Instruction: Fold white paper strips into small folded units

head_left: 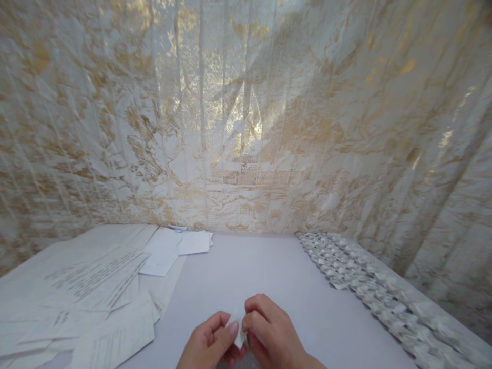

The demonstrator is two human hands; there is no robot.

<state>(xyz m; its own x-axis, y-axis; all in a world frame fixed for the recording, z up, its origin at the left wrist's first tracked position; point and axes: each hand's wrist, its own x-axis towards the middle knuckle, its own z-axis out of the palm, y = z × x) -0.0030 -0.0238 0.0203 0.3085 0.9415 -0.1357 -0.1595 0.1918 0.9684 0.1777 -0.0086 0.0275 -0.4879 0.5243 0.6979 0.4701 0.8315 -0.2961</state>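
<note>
Hands (piece between), open tabletop beyond

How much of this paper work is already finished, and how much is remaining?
Looks done: many small folded pieces, set in rows at the right. In hand: one small white piece, between the left hand and right hand. Apparently left: flat printed sheets and blank white sheets; their number I cannot tell.

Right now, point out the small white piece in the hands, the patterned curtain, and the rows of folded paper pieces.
Small white piece [239, 337]: head view, its lower half.
Patterned curtain [269, 179]: head view, lower middle of the fabric.
Folded paper pieces [348, 271]: head view, middle of the rows' far half.
</note>
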